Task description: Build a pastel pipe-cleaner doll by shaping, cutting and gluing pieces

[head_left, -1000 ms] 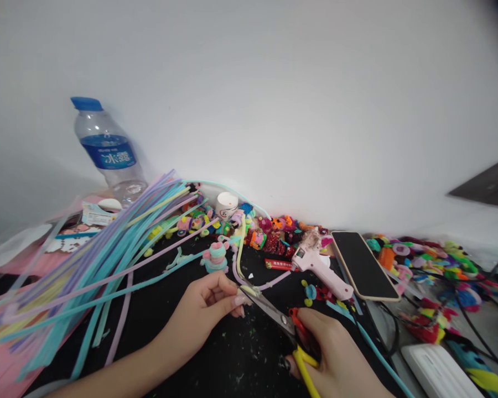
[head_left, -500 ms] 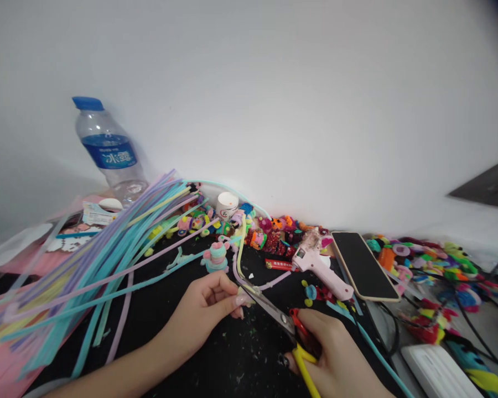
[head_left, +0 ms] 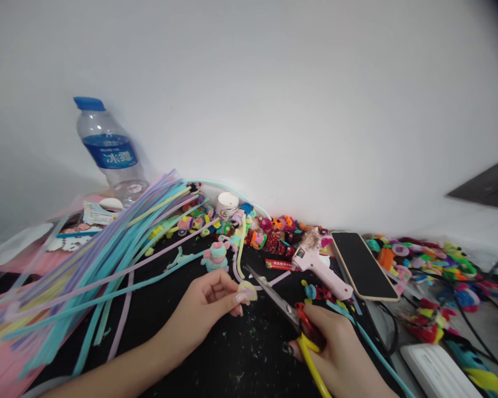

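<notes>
Pinched in my left hand [head_left: 216,296] is a small coiled piece of pipe cleaner [head_left: 248,291], yellow and pale purple. My right hand [head_left: 332,345] grips scissors [head_left: 288,312] with red and yellow handles. Their blades point up and left, just right of the coil and apart from it. A yellow pipe cleaner [head_left: 241,249] stands curved behind the blade tips, beside a bent lilac pipe cleaner [head_left: 235,265]. A small pastel pipe-cleaner figure [head_left: 216,256] in pink and turquoise sits behind my left hand.
A bundle of pipe cleaners [head_left: 136,237] fans across the left, before a water bottle [head_left: 108,149]. Finished colourful figures [head_left: 274,235] line the wall. A pink glue gun [head_left: 321,268], a phone [head_left: 363,265], cables and a white power block [head_left: 437,367] lie to the right.
The scissors have come away from the coil, moving slightly right and down. The yellow pipe cleaner now stands separate from the coil. My left hand has hardly moved.
</notes>
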Available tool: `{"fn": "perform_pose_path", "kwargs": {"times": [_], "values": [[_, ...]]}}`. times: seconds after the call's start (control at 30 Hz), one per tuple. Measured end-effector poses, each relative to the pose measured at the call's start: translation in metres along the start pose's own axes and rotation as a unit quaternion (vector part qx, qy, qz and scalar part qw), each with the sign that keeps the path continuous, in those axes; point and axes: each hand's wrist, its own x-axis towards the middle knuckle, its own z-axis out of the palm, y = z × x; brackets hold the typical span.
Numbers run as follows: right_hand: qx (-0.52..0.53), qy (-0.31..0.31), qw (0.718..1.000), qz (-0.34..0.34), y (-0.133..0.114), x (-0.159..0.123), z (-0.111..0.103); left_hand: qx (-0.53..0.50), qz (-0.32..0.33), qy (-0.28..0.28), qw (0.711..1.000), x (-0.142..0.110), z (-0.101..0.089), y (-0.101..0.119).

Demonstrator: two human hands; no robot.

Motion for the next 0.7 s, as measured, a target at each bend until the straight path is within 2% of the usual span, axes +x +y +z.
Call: {"fn": "perform_pose_path", "kwargs": {"times": [0.17,0.47,0.7], "values": [[0.046,0.039,0.998,0.008,0.002,-0.003,0.000,-0.005,0.010,0.007,1.000,0.000,0.000,0.000],[0.005,-0.008,1.000,0.026,-0.013,-0.002,0.000,-0.001,0.014,0.013,1.000,0.000,-0.003,-0.004],[-0.001,-0.016,1.000,0.023,-0.012,-0.001,0.001,0.019,0.019,0.009,1.000,0.000,-0.004,-0.007]]}}
